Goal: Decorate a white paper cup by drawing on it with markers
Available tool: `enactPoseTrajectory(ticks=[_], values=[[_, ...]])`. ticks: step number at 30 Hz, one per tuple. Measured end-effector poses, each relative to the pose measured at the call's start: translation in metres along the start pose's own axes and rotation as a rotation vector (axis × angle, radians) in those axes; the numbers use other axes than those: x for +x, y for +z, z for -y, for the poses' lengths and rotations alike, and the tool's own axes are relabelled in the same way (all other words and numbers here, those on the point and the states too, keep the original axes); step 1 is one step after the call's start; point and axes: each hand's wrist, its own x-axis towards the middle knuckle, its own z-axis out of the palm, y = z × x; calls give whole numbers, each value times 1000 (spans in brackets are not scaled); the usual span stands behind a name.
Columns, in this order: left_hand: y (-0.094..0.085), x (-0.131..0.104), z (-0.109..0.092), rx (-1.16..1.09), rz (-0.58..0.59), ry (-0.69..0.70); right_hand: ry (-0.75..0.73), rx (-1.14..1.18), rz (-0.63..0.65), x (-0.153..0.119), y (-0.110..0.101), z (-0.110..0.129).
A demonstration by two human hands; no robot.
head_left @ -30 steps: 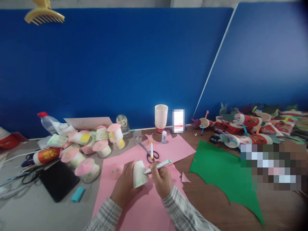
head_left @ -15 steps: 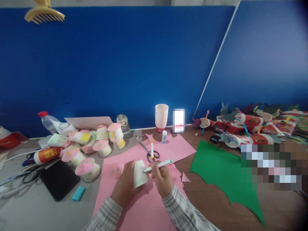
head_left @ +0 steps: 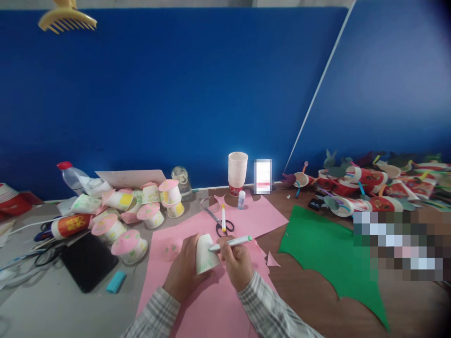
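Observation:
My left hand (head_left: 185,267) is wrapped round a white paper cup (head_left: 206,258), tilted over pink paper (head_left: 207,310). Green strokes mark the cup's side. In my right hand (head_left: 237,263) is a green marker pen (head_left: 236,241), its tip at the cup's wall and its green end pointing right. Just beyond my hands lie scissors (head_left: 224,228) with a yellow marker (head_left: 223,217) across them. A small glue bottle (head_left: 241,200) stands behind, near a stack of paper cups (head_left: 237,169).
Decorated cups with pink paper tops (head_left: 130,245) crowd the left, beside a black flat pad (head_left: 88,263) and a blue block (head_left: 116,282). Green paper (head_left: 327,253) lies on the right, with red cup figures (head_left: 369,180) piled behind. A blue partition (head_left: 197,84) closes off the back.
Both hands keep nearly the same place and hold. The marker's tip has shifted slightly on the cup, and the whole view has moved a few pixels.

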Motion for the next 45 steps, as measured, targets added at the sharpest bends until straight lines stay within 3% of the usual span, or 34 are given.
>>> enactPoseTrajectory(ticks=[9, 22, 33, 45], values=[[1, 0, 2, 0, 5, -22, 19, 17, 56, -1, 0, -2], [0, 0, 1, -5, 5, -14, 30, 25, 37, -1, -1, 4], [0, 0, 1, -44, 14, -42, 189, 131, -141, 6, -4, 12], [1, 1, 2, -85, -4, -66, 190, 114, -19, 5, -3, 15]])
